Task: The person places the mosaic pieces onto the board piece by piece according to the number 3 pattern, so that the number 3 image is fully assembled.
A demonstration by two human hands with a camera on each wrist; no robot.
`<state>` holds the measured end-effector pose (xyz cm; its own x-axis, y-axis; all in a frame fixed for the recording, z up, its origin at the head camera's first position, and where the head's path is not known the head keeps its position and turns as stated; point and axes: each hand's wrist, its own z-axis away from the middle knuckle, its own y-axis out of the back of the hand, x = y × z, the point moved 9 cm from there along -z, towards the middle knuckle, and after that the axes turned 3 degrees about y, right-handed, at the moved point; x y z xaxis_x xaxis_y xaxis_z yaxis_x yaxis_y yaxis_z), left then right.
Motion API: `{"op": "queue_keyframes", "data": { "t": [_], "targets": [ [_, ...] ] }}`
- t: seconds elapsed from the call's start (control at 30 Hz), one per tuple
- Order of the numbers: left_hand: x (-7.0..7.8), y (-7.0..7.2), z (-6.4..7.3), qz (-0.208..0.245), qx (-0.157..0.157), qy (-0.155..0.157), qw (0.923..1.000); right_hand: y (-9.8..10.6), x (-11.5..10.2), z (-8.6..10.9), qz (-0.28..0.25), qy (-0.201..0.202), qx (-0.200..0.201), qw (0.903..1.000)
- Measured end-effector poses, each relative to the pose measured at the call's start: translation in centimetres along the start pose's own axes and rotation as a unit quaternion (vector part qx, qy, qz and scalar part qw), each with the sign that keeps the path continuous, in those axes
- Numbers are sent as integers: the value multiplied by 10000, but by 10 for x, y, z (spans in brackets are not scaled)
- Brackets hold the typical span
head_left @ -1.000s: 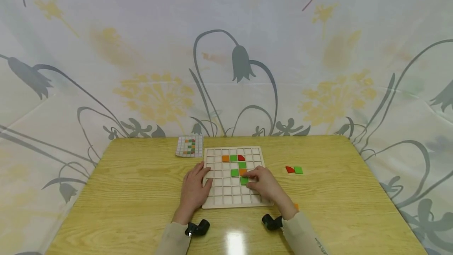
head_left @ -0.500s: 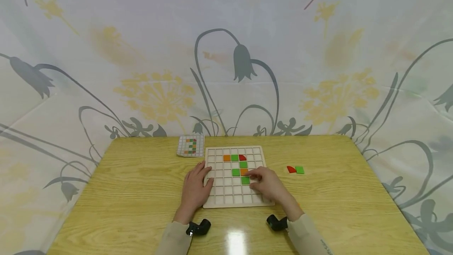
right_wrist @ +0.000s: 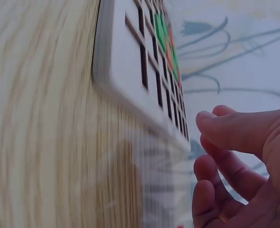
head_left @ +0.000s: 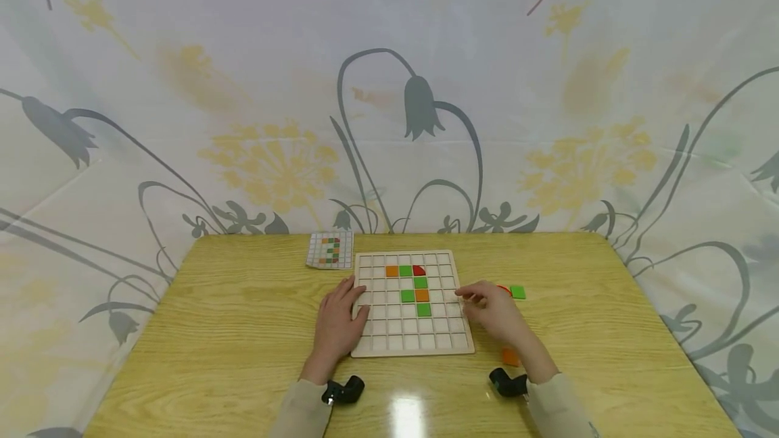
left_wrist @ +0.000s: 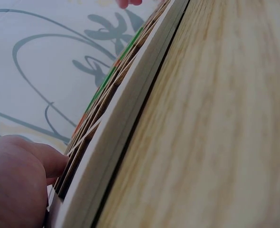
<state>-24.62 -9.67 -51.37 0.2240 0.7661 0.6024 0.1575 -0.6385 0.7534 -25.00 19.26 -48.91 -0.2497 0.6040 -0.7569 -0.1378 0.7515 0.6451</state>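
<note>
A pale wooden grid board [head_left: 395, 343] lies in the middle of the table in the head view. Orange, green and red tiles sit in its cells, among them a red quarter-round tile [head_left: 418, 270], an orange tile [head_left: 422, 296] and a green tile [head_left: 424, 309]. My left hand [head_left: 336, 326] rests on the board's left edge, thumb and fingertips over the rim. My right hand [head_left: 496, 313] hovers at the right edge with bent fingers and nothing between them. Behind it, a second red tile [head_left: 504, 288] is partly hidden. In the right wrist view, the thumb [right_wrist: 235, 130] lies close to the index finger.
A printed pattern card [head_left: 329, 251] lies beyond the board's far left corner. Right of the board are a loose green tile [head_left: 517, 292] and, by the right forearm, an orange tile [head_left: 510, 357]. A flowered curtain [head_left: 389, 120] hangs behind the table [head_left: 243, 330].
My right hand has lifted away from the tiles in the grid and moved right to the board's edge, now covering part of the loose red tile. The left hand has stayed put.
</note>
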Motion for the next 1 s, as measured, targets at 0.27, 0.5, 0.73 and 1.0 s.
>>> {"op": "queue_keyframes", "data": {
  "t": [0.27, 0.5, 0.73, 1.0],
  "targets": [
    [3, 2, 0, -32, 0, -32, 10000, 35, 17, 10, 381, 73, 476, 9981],
    [5, 3, 0, -10, -33, -35, 10000, 52, 34, 15, 469, -146, 703, 9963],
    [6, 3, 0, 8, -15, -53, 10000, 58, 45, 17, 602, -461, 639, 9951],
    [3, 2, 1, 8, -53, 29, 10000, 56, 50, 15, 753, -765, 475, 9931]
  ]
}}
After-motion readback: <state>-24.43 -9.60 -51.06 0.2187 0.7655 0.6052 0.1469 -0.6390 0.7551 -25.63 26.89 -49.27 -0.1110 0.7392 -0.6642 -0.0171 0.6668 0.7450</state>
